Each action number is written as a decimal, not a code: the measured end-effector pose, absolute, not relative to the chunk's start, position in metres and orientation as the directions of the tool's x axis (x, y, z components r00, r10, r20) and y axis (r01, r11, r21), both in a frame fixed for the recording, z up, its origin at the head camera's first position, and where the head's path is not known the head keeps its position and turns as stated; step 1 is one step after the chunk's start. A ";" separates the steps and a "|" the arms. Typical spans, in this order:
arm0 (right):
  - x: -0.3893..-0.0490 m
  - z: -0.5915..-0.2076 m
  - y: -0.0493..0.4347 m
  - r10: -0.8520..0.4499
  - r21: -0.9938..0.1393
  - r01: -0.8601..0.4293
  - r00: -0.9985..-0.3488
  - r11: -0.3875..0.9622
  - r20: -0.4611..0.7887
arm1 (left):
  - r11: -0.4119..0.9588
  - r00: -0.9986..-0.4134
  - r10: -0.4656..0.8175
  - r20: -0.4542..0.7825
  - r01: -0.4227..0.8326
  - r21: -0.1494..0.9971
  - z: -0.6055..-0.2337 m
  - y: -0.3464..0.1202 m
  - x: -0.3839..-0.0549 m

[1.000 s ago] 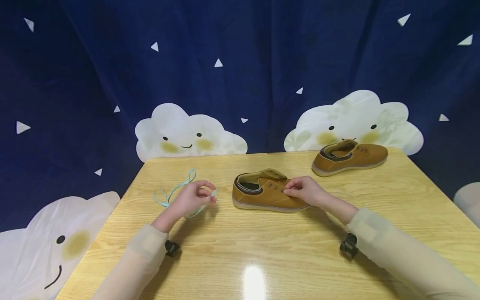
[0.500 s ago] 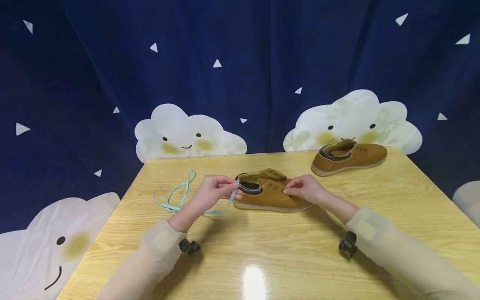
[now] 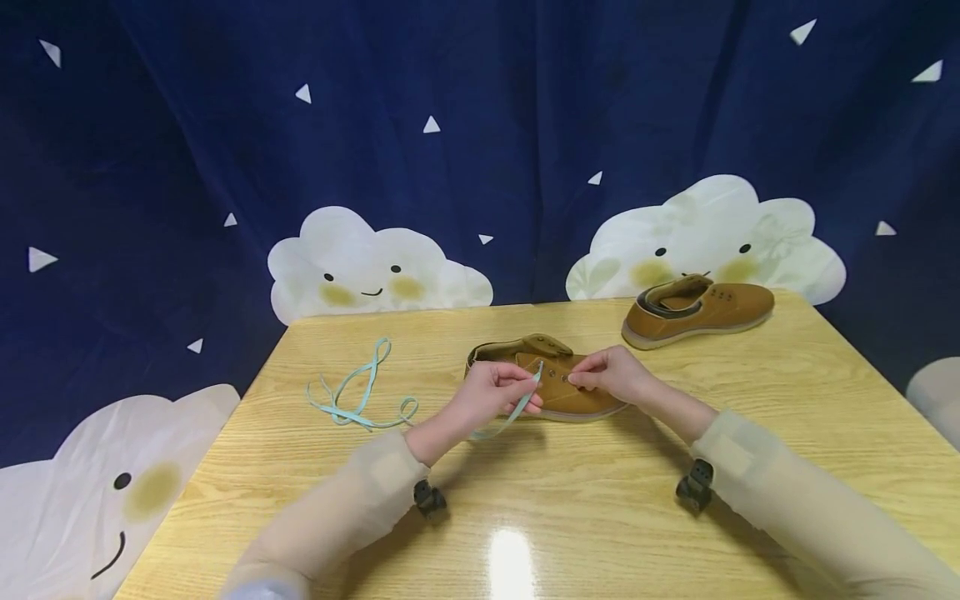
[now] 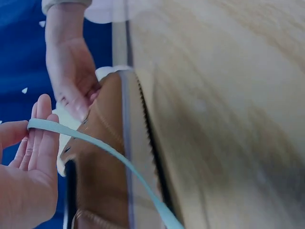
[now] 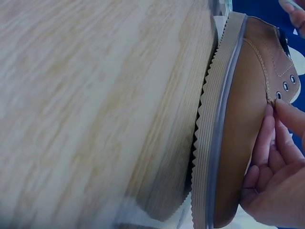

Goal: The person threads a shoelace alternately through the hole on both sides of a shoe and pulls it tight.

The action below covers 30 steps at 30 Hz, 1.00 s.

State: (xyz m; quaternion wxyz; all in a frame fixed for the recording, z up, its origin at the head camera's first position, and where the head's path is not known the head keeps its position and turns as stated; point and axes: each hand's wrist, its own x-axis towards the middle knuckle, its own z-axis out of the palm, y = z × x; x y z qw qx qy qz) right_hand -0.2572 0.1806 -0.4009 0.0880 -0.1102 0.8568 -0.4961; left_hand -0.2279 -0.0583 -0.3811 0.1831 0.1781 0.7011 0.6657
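Observation:
A light-blue flat shoelace [image 4: 110, 150] is pinched between thumb and fingers of my left hand [image 3: 491, 392], its tip poking up above the fingertips. That hand is over the near side of a brown shoe [image 3: 573, 404], beside the row of metal eyelets [image 5: 285, 86]. My right hand [image 3: 617, 375] pinches the edge of the shoe's eyelet flap, with the thumb right by the eyelet nearest the toe. The shoe stands upright on its ridged sole, toe to the right, tongue folded back. The rest of the lace trails down from the left hand to the table.
The lace's remaining length lies in loose loops on the wooden table [image 3: 450, 517], left of the shoe. A second brown shoe [image 3: 738, 310], with no lace in it, stands at the back right. Behind the table hangs a dark blue curtain [image 3: 480, 100] with clouds and white triangles.
My left hand has moved right from the lace pile to the shoe's eyelets, drawing the lace end along. The right hand has stayed at the shoe.

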 end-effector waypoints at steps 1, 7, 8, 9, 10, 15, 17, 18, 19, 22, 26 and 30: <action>-0.257 -0.401 0.181 -0.277 -0.872 -0.101 -0.960 0.480 -0.042 | 0.052 -0.871 0.491 -0.022 0.004 0.999 -0.384 -0.056 -0.228; -0.258 -0.402 0.183 -0.271 -0.876 -0.090 -0.961 0.474 -0.048 | 0.054 -0.886 0.463 -0.018 0.008 0.999 -0.395 -0.042 -0.229; -0.258 -0.403 0.183 -0.267 -0.876 -0.086 -0.962 0.474 -0.050 | 0.060 -0.889 0.457 -0.014 0.015 0.998 -0.397 -0.040 -0.229; -0.258 -0.403 0.184 -0.265 -0.877 -0.084 -0.963 0.474 -0.051 | 0.074 -0.893 0.450 -0.012 0.024 0.997 -0.398 -0.039 -0.229; -0.258 -0.403 0.184 -0.264 -0.877 -0.083 -0.963 0.474 -0.051 | 0.096 -0.896 0.443 -0.009 0.037 0.995 -0.400 -0.037 -0.229; -0.258 -0.406 0.184 -0.262 -0.880 -0.082 -0.964 0.467 -0.050 | 0.207 -0.912 0.409 -0.012 0.081 0.975 -0.402 -0.032 -0.231; -0.258 -0.406 0.184 -0.261 -0.880 -0.082 -0.964 0.468 -0.048 | 0.229 -0.914 0.404 -0.022 0.078 0.970 -0.402 -0.029 -0.231; -0.258 -0.406 0.183 -0.260 -0.879 -0.082 -0.965 0.469 -0.048 | 0.238 -0.915 0.403 -0.030 0.073 0.968 -0.403 -0.028 -0.231; -0.258 -0.405 0.183 -0.257 -0.878 -0.082 -0.965 0.471 -0.048 | 0.243 -0.916 0.400 -0.039 0.065 0.968 -0.402 -0.027 -0.231; -0.258 -0.405 0.183 -0.250 -0.875 -0.081 -0.967 0.477 -0.047 | 0.257 -0.918 0.390 -0.065 0.040 0.966 -0.403 -0.023 -0.231; -0.257 -0.403 0.182 -0.245 -0.873 -0.083 -0.969 0.481 -0.043 | 0.268 -0.921 0.379 -0.091 0.015 0.963 -0.402 -0.021 -0.231; -0.257 -0.402 0.181 -0.247 -0.873 -0.092 -0.968 0.478 -0.034 | 0.278 -0.918 0.382 -0.108 0.002 0.961 -0.403 -0.019 -0.232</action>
